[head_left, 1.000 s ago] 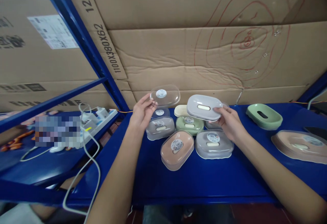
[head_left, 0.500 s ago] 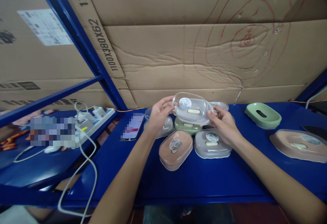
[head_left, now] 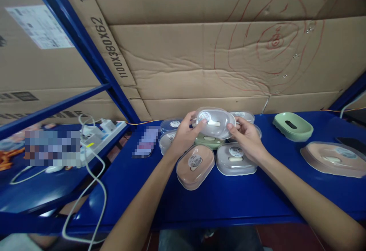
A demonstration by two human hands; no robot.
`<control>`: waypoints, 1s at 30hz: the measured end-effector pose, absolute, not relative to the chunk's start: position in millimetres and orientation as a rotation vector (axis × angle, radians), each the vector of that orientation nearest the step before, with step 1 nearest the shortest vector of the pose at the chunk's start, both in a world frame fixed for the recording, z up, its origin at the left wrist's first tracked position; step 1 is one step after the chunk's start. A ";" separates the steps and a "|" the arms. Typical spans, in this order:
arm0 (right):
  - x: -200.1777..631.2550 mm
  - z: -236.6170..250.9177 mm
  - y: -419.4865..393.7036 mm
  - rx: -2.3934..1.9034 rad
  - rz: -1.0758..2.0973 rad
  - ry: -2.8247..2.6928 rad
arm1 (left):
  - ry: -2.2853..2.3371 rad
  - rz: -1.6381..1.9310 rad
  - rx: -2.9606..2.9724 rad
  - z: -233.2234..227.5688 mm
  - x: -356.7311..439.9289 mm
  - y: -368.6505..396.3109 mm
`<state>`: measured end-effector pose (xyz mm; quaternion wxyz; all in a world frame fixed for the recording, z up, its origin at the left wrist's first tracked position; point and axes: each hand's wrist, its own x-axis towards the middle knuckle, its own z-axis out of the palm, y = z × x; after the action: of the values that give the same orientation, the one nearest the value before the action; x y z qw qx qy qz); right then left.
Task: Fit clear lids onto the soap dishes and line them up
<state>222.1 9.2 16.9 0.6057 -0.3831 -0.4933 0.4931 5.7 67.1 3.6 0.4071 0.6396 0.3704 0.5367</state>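
Raised over the blue table, a grey oval soap dish (head_left: 219, 129) with a clear lid and a round sticker is held between both hands. My left hand (head_left: 185, 135) grips its left end, the thumb lying on the lid by the sticker. At the right end, my right hand (head_left: 248, 135) pinches the rim between thumb and fingers. Beneath it, a green lidded dish (head_left: 210, 143) is partly hidden. In front lie a pink lidded dish (head_left: 196, 171) and another grey lidded dish (head_left: 236, 166). More lidded dishes, such as a clear-topped one (head_left: 165, 141), sit behind my hands.
To the right stand a green dish without a lid (head_left: 301, 131) and a pink lidded dish (head_left: 328, 163). A phone (head_left: 145, 142), a power strip (head_left: 114, 132) and a white cable (head_left: 104, 193) are leftward. Cardboard (head_left: 171, 64) walls the back; a blue post (head_left: 76, 33) rises left.
My left thumb has moved from the dish's left edge onto its lid near the sticker. The held dish has tilted and come slightly lower. The view has shifted a little.
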 end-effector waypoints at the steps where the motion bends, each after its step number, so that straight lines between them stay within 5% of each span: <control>1: 222.0 17.5 8.9 -0.878 1.140 -1.146 | 0.896 1.335 1.590 3.9 7.0 65.8; 30: 225.5 11.4 9.9 -0.905 1.145 -1.256 | 0.768 1.604 1.561 13.8 16.3 50.8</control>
<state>225.5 9.9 11.4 0.5714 -0.3860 -0.5353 0.4879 16.3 50.8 13.8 0.3780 0.6106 0.3006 0.6276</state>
